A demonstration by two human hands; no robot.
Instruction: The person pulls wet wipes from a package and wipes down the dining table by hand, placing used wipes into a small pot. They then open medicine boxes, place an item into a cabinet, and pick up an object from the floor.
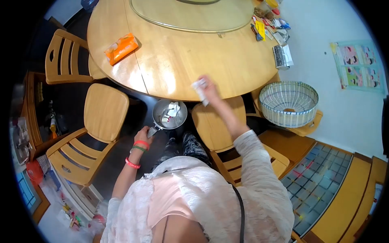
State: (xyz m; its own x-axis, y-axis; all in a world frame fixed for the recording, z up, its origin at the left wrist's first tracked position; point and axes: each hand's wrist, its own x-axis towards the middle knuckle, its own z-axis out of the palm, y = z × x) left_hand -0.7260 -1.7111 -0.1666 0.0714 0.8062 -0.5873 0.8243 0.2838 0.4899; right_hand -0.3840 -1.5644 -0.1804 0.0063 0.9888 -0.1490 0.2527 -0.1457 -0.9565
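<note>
My left hand [143, 137] is closed round the handle of a metal pan [155, 121], held just below the table's front edge. Several crumpled white scraps [173, 109] lie inside the pan. In my right hand [210, 88] is a crumpled white tissue [200, 90], over the edge of the round wooden table [178, 60]. That hand is slightly blurred, and its fingers are bent round the tissue.
An orange packet [121, 48] lies at the table's left. Small packets and a jar [267, 5] crowd its right edge, beside a glass turntable [194, 16]. A woven basket [288, 104] rests on a chair at right. Wooden chairs [106, 113] stand on both sides of me.
</note>
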